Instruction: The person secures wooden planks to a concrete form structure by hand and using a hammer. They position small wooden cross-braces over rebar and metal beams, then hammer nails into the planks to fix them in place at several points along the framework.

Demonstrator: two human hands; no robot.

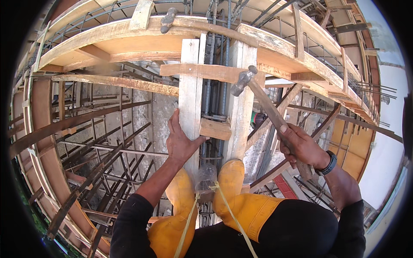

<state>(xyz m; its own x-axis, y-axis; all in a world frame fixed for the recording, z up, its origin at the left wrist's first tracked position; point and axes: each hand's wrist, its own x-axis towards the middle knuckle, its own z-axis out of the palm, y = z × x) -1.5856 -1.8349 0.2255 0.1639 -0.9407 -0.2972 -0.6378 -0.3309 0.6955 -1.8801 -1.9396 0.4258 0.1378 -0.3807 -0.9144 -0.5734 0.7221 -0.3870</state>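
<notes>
My right hand (299, 144) is closed round the wooden handle of a ball-peen hammer (269, 101), its metal head raised over the right upright board (241, 103). My left hand (180, 139) lies spread against the left board (189, 103), fingers stretched along its outer edge. Its thumb reaches across to the end of a short wood block (215, 129), set between the two boards. Farther off, a wooden slat (206, 72) crosses both boards, with a nail head showing near its left part. Steel bars (208, 92) run in the gap between the boards.
A second hammer (206, 26) rests across the curved timber formwork (120, 36) ahead. My yellow boots (230, 178) stand at the boards' near end, beside a clear plastic bag (206, 177) tied with yellow string. Below lie scaffold poles and braces (116, 150) with deep openings between.
</notes>
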